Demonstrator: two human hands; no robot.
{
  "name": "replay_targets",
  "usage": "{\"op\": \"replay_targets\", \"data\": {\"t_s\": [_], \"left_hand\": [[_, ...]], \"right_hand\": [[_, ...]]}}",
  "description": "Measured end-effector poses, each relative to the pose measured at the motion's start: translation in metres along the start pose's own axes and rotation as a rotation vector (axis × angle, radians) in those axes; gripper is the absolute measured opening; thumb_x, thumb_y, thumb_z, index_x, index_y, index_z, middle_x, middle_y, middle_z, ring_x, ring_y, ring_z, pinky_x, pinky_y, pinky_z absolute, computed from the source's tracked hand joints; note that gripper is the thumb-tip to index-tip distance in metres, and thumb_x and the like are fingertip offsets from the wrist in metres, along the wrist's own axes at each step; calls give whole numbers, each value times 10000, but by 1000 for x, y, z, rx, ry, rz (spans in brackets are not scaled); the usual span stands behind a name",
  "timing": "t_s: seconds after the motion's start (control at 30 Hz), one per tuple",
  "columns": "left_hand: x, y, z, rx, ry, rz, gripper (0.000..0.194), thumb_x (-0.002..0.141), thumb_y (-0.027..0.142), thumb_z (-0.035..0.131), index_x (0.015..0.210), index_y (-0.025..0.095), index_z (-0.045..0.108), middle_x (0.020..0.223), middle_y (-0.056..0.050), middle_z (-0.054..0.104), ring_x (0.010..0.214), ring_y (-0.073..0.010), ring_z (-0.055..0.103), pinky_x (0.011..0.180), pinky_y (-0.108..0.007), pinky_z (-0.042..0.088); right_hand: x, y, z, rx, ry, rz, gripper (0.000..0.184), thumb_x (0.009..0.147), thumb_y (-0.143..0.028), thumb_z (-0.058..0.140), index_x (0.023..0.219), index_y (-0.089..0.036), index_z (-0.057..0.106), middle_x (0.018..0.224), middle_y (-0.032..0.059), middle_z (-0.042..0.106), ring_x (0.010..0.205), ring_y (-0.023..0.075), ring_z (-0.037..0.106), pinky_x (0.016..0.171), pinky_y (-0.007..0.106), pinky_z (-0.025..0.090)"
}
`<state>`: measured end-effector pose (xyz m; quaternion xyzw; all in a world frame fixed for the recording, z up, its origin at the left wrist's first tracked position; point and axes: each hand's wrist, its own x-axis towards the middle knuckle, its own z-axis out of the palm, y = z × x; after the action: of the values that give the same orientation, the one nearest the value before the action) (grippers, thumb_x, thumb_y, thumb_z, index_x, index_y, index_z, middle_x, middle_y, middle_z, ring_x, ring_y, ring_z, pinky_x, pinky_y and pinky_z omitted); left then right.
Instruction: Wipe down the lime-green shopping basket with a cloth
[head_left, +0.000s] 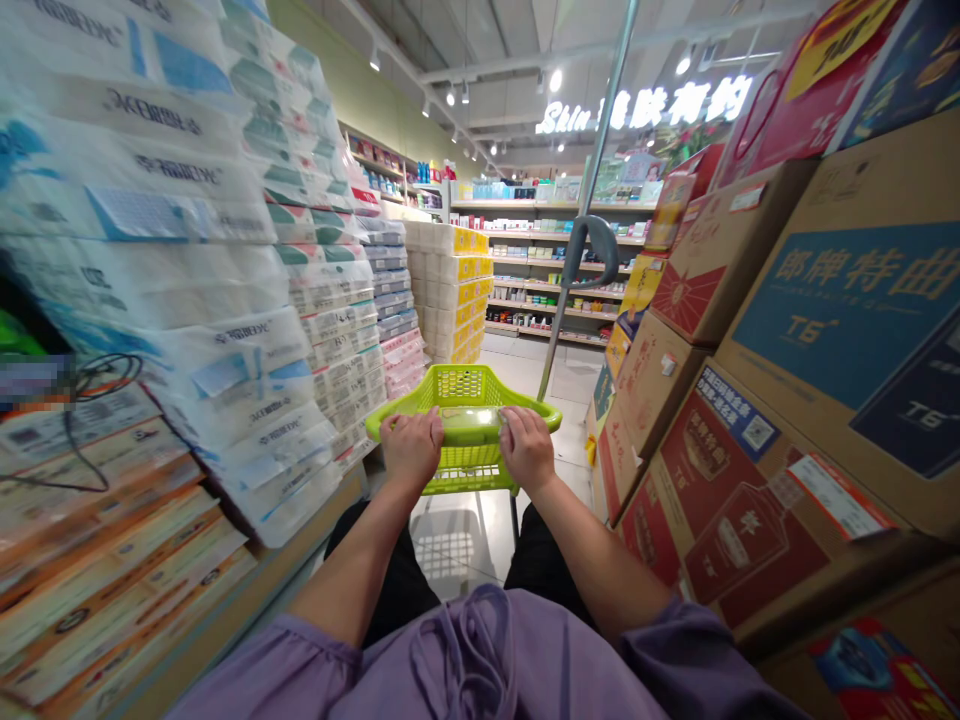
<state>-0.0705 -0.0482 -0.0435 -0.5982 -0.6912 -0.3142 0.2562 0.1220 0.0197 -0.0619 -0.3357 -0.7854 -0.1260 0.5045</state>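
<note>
The green handle (pixel 471 425) is partly covered, the orange cartons (pixel 124 595) cut off, the distant goods (pixel 521 254) too small to identify.

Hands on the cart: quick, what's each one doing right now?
Left hand: closed, holding the left part of the green shopping-cart handle.
Right hand: closed, holding the right part of it.

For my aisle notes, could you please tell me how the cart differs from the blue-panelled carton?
The cart is bright green; the carton is mostly brown and blue. The cart's wall is slotted, while the carton's is solid. The left hand and right hand grip the cart; the carton sits stacked, untouched.
</note>
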Motion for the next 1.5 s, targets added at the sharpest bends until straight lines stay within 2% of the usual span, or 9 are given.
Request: {"op": "replay_targets", "data": {"t_s": [0.33,0.5,0.67,0.77,0.83,0.9,1.03,1.23,1.5], "left_hand": [[15,-33,6,-11,-98,20,421,952,315,285,1156,225,643,968,-61,720,937,-248,589,992,-456,257],[25,-56,8,50,-155,-115,460,940,283,268,1299,187,541,1073,-110,689,1086,-281,539,1067,-540,155],[30,-72,7,14,-197,-269,442,937,265,259,1199,259,614,1209,-89,631,1258,-288,429,1083,-601,117],[31,-64,1,15,-107,-380,435,935,276,277,1246,227,578,1338,-120,543,1310,-310,373,1067,-615,166],[28,-47,-5,14,-3,-318,441,943,299,285,1290,198,538,1374,-134,510,1313,-306,375,1078,-582,184],[23,-24,-10,-34,25,-106,431,957,302,276,1291,214,534,1337,-98,556,1311,-265,393,1106,-518,177],[9,6,-8,-133,-143,212,395,969,318,281,1117,258,642,1100,-43,699,1193,-227,520,1084,-468,245],[-5,-11,0,-192,-98,208,412,962,255,248,1197,210,583,1157,-87,660,1137,-217,540,1054,-453,279],[-13,-15,-7,-279,-32,150,399,954,245,241,790,243,604,865,-26,683,979,-207,563,1020,-447,277]], "right_hand": [[24,-17,7,-129,-178,71,201,913,-246,446,932,-188,638,855,64,669,814,207,567,787,328,369],[23,-15,3,-113,-206,-7,156,889,-240,480,868,-201,629,817,44,659,788,190,558,779,317,364],[22,2,-8,-68,-206,-23,224,896,-238,470,694,-210,564,730,44,617,841,200,542,835,320,380],[17,-4,-4,10,-201,-45,206,919,-230,431,776,-204,577,772,49,609,815,191,539,800,312,408],[13,-15,1,58,-180,-50,192,931,-231,411,878,-195,593,832,63,614,832,196,544,795,322,425],[9,-28,7,104,-158,-70,196,934,-238,411,982,-186,594,909,83,625,896,208,548,830,345,436],[6,-44,13,191,-160,-140,266,905,-235,458,1137,-163,567,1042,113,628,1002,223,546,914,377,436],[3,-48,6,290,-144,-162,291,890,-231,481,1162,-207,583,1116,75,647,1136,211,522,988,387,398],[-1,-34,2,389,-148,-42,291,876,-156,424,1090,-201,615,1081,48,673,1048,200,546,967,380,408]]}}
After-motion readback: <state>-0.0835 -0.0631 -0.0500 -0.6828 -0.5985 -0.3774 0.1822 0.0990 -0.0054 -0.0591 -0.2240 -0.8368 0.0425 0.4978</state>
